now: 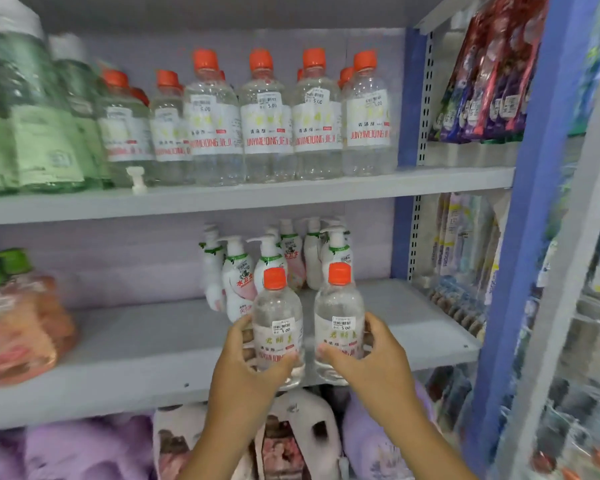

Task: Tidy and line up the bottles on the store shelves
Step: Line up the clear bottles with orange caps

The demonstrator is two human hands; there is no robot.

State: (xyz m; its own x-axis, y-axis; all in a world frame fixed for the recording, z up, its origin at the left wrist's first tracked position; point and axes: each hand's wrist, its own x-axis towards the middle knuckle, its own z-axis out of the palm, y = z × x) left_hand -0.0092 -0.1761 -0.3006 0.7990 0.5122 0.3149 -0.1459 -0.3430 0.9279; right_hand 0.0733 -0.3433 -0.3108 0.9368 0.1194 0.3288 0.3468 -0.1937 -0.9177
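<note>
My left hand (246,362) grips a clear bottle with an orange cap (277,306), and my right hand (374,355) grips a second one just like it (338,303). Both bottles stand upright, side by side, at the front edge of the middle shelf (125,358). On the upper shelf (291,194), a row of several matching orange-capped bottles (267,119) stands with labels facing out. White pump bottles (250,268) are clustered at the back of the middle shelf, right behind the two held bottles.
Large green-labelled bottles (32,126) fill the upper shelf's left end, beside a small white tap (137,180). An orange jug with a green lid (14,317) stands at the middle shelf's left. Purple and white jugs (291,441) sit below. Hanging packets (492,74) flank the blue upright (527,202).
</note>
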